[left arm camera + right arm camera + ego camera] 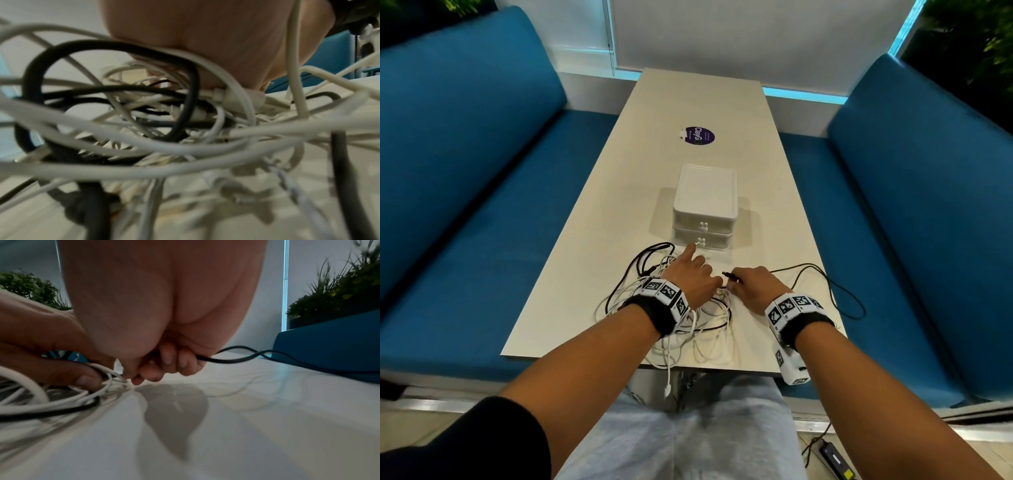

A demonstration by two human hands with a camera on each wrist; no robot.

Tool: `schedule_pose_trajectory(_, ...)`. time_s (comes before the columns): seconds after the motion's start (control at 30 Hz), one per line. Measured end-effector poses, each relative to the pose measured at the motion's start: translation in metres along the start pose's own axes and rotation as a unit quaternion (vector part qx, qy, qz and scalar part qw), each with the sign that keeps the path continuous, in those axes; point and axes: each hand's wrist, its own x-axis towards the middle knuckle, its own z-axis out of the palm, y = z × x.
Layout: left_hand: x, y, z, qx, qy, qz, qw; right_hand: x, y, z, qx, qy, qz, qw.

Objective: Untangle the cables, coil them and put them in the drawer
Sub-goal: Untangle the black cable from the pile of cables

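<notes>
A tangle of white and black cables (674, 308) lies near the front edge of the table (774, 222). My left hand (690, 274) rests on the tangle, index finger stretched toward the lower drawer's knob (700, 242). In the right wrist view its thumb and a finger pinch white cables (98, 369). My right hand (751, 286) grips a black cable (226, 361), whose plug end (726, 274) sticks out toward the left hand. The rest of the black cable loops off to the right (825, 284). Behind the tangle stands the white two-drawer unit (704, 202), both drawers closed.
One white cable end (668, 377) hangs over the table's front edge. A purple sticker (697, 135) lies on the far half of the table. Blue benches (465, 171) (911, 205) run along both sides. A power adapter (835, 459) sits on the floor at the lower right.
</notes>
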Motion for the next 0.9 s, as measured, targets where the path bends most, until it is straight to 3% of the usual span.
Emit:
schedule_pose_trajectory(0.57, -0.007, -0.012, 0.000, -0.053, -0.005, -0.057, 0.997, -0.004, 0.043, -0.024, -0.047, 0.053, 0.157, 0.985)
schedule_pose_trajectory(0.67, -0.006, -0.008, -0.002, -0.033, -0.015, -0.045, 0.998, -0.008, 0.037, -0.020, -0.070, 0.047, 0.141, 0.986)
schedule_pose_trajectory(0.83, -0.004, -0.004, -0.007, -0.012, -0.018, -0.025, 0.999, -0.010, 0.013, -0.005, -0.017, 0.042, 0.019, 0.999)
schedule_pose_trajectory(0.9, -0.004, -0.003, -0.009, 0.000, -0.007, -0.017, 1.000, -0.007, 0.003, 0.002, -0.002, 0.031, 0.005, 0.999)
